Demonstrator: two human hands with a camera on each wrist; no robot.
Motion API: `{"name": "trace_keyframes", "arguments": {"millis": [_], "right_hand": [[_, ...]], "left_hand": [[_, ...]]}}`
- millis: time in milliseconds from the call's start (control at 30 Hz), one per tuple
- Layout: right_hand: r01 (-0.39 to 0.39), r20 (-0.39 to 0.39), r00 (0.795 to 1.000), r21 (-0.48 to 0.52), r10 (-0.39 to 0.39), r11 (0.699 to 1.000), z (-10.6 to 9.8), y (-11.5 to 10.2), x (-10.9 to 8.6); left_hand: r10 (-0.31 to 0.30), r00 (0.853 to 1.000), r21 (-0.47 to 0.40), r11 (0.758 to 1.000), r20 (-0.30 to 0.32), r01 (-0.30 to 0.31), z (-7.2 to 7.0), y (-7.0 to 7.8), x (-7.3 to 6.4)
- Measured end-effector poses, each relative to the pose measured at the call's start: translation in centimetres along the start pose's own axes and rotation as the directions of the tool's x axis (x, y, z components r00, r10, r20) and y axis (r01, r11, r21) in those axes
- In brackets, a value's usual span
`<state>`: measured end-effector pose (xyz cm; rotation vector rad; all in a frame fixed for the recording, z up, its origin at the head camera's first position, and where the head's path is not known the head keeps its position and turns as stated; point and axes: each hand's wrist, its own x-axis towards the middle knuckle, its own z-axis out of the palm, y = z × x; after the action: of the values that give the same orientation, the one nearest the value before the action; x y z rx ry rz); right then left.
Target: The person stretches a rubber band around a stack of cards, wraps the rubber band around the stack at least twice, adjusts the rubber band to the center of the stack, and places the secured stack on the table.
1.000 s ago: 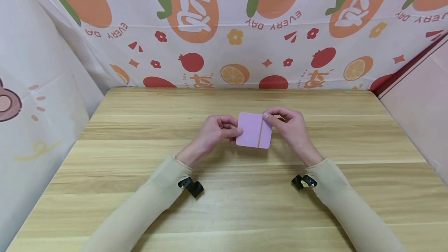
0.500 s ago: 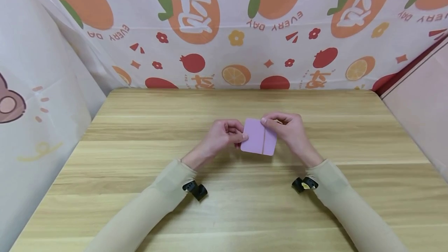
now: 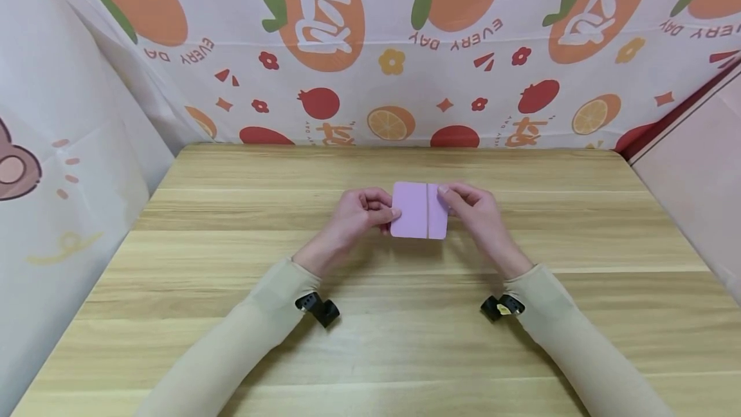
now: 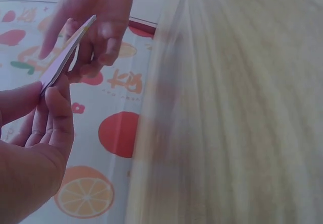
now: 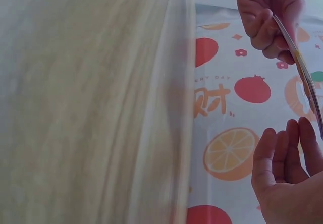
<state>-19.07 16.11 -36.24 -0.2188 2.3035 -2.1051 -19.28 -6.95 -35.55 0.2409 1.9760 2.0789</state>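
Observation:
A thin stack of square purple cards [image 3: 410,211] is held up over the table, with a narrow tan rubber band [image 3: 428,219] running upright across its face, right of the middle. My left hand [image 3: 363,214] pinches its left edge, thumb on the front face and fingers curled behind. At the upper right corner, the thumb of my right hand [image 3: 476,211] lies over the front, its fingers behind. In the left wrist view the stack [image 4: 68,55] shows edge-on between the hands. The right wrist view shows my right hand's curled fingers [image 5: 285,153] close beside the stack's near end.
The wood-grain table [image 3: 370,340] spreads under both forearms. A white curtain [image 3: 231,11] printed with fruit hangs along the far edge, and another light sheet [image 3: 75,114] covers the left side. Small black cameras [image 3: 324,311] sit at both sleeve cuffs.
The stack shifted right and down, then back left and up, and now stands straighter. The rubber band now sits upright, slightly nearer the middle, and the right thumb is to its right.

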Motion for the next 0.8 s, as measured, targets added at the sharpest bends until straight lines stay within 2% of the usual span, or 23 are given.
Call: {"name": "trace_keyframes", "arguments": {"millis": [100,267,467,600,800], "right_hand": [[-0.013,0.023,1.0,0.019,0.013,1.0,0.2,0.0,0.0],[-0.04,0.097,0.994,-0.044,0.044,0.998,0.4,0.1,-0.3],[-0.016,0.171,0.985,-0.084,0.03,0.996,1.0,0.3,-0.7],[-0.035,0.169,0.984,-0.121,0.056,0.992,1.3,0.4,-0.8],[-0.073,0.145,0.985,-0.113,0.089,0.991,1.6,0.4,-1.1]], "left_hand": [[-0.006,1.0,-0.015,1.0,-0.023,0.006,-0.4,0.3,0.1],[-0.003,0.997,-0.033,0.999,-0.072,0.0,-1.1,0.9,0.1],[0.0,0.994,-0.04,0.999,-0.108,-0.004,-1.5,1.5,0.1],[0.013,0.992,-0.051,0.999,-0.129,-0.02,-1.4,1.6,0.0],[0.035,0.988,-0.064,0.997,-0.15,-0.045,-0.9,1.5,-0.2]]}}
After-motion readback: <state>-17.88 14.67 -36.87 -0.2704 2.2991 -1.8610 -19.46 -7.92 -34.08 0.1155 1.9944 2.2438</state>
